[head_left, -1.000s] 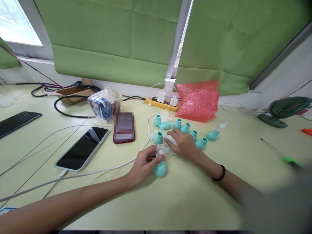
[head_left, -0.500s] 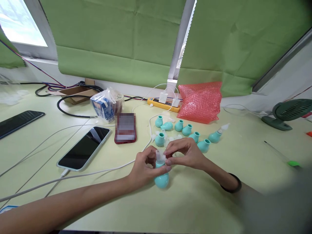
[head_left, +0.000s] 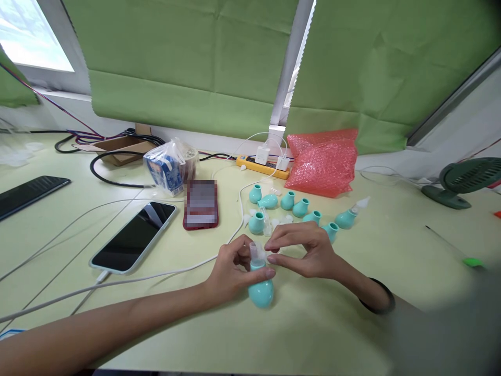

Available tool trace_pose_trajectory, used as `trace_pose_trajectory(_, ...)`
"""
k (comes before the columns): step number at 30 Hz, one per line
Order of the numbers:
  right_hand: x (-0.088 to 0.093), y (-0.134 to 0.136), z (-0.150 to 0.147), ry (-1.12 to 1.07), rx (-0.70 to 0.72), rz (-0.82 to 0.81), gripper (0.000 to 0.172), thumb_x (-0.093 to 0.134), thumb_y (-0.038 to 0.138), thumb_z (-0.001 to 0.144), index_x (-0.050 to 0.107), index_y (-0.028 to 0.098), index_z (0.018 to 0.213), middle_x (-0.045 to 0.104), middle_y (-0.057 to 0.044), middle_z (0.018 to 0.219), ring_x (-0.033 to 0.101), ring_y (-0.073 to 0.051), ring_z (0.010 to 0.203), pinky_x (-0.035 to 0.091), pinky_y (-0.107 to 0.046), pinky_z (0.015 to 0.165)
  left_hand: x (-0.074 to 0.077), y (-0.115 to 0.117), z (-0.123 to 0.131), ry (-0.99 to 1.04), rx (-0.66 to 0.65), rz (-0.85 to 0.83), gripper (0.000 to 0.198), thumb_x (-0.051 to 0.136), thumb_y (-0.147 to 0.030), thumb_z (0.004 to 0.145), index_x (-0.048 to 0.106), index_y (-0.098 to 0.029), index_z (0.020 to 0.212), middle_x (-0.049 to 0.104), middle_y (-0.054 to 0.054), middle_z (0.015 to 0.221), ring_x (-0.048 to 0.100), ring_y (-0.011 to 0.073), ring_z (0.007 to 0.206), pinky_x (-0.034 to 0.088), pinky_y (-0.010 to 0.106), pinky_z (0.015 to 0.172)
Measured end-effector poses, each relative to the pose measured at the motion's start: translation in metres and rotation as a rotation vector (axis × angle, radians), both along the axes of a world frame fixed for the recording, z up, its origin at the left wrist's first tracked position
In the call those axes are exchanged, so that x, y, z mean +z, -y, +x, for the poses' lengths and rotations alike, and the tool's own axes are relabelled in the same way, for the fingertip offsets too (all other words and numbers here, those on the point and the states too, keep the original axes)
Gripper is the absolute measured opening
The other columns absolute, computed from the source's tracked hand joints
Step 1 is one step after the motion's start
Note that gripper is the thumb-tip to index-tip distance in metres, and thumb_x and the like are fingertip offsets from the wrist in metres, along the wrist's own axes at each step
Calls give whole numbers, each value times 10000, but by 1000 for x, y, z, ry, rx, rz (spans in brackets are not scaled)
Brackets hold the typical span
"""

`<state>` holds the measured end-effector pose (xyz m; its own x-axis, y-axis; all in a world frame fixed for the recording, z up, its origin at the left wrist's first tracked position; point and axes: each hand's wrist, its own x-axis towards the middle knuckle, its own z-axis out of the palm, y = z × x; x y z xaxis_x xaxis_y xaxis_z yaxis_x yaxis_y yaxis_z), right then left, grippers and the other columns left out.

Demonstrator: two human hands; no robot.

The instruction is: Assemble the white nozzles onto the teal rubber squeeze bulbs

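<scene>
The left hand (head_left: 229, 269) grips a turquoise bulb (head_left: 261, 295) at its neck, thumb across the near side and fingers behind, and is the nearer hand, in contact with it; from that palm the bulb lies toward four o'clock. Seated in the bulb's mouth is a clear fitting (head_left: 257, 251), straight out at nine o'clock from the right hand (head_left: 309, 250). That hand brings thumb and forefinger almost together just beside the fitting's three o'clock side, about a small whitish bit; whether they pinch it I cannot tell. The bulb's long axis runs close to a six-to-twelve line, leaning slightly toward half past eleven: its round end faces the wearer at six, its neck and the fitting's open rim point away near twelve. Whether its base touches the table (head_left: 313, 334) is unclear. Toward one o'clock, beyond the fitting, lie loose clear pieces (head_left: 268, 224), with a standing bulb (head_left: 257, 223) just beside them, its mouth upward.
</scene>
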<state>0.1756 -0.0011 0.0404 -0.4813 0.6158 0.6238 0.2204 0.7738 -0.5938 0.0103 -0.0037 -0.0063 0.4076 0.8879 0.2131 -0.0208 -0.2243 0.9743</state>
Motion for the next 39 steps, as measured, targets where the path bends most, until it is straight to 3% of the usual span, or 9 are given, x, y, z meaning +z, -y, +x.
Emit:
trace_pose_trajectory(5, 0, 0, -1, 69, 11, 82, 78, 591, 128, 695, 631, 171, 747, 617, -36, 666, 564, -112, 583, 478, -235, 509, 0, -1, 1, -10, 12, -19, 323, 658, -326, 585, 381, -167, 631, 332, -82, 482, 302, 50, 452, 265, 165, 415)
trace_pose_trajectory(11, 0, 2, 4, 280, -28, 329, 96, 526, 134, 747, 609, 163, 786, 614, -58, 688, 552, -119, 603, 447, -236, 497, -2, -2, 2, -44, 38, 6, 290, 620, -318, 624, 373, -165, 622, 281, -91, 457, 250, 44, 437, 218, 162, 394)
trace_pose_trajectory(17, 3, 0, 8, 278, 82, 157, 72, 534, 140, 753, 597, 161, 781, 614, -42, 707, 559, -104, 636, 453, -216, 547, -1, -1, 1, -80, 6, 36, 301, 641, -296, 595, 370, -165, 605, 271, -90, 462, 248, 45, 440, 216, 169, 398)
trace_pose_trajectory(25, 1, 7, 2, 466, -94, 385, 93, 441, 113, 785, 530, 138, 777, 572, -60, 710, 511, -140, 674, 409, -252, 519, 0, -1, 1, -83, 44, 32, 287, 629, -278, 596, 362, -170, 600, 266, -90, 460, 246, 48, 439, 217, 167, 396)
trace_pose_trajectory(28, -1, 4, 1, 457, -103, 354, 91, 417, 107, 789, 499, 144, 774, 548, -56, 709, 494, -142, 687, 411, -255, 528, 1, -1, 1, -68, 49, 6, 268, 617, -287, 618, 378, -167, 625, 286, -88, 463, 269, 49, 441, 235, 166, 403)
trace_pose_trajectory(32, 4, -3, 8, 341, -83, 147, 55, 436, 129, 784, 474, 168, 774, 521, -27, 700, 475, -116, 649, 425, -229, 520, 2, -2, 2, -47, 55, -26, 250, 613, -299, 633, 408, -158, 649, 355, -70, 504, 328, 57, 469, 281, 167, 427)
trace_pose_trajectory(36, 15, -16, 25, 238, -210, -14, 28, 463, 164, 780, 480, 177, 762, 509, -8, 688, 469, -92, 582, 434, -204, 491, 3, -2, 2, -65, 122, -24, 208, 609, -294, 644, 466, -143, 640, 428, -40, 561, 399, 75, 523, 344, 180, 480)
trace_pose_trajectory(39, 12, -27, 36, 380, -302, 11, 41, 485, 161, 758, 508, 169, 725, 526, -12, 666, 471, -100, 568, 419, -219, 494, 3, -2, 1, -112, 135, 12, 190, 597, -320, 670, 550, -138, 693, 507, -11, 624, 440, 95, 575, 383, 202, 545)
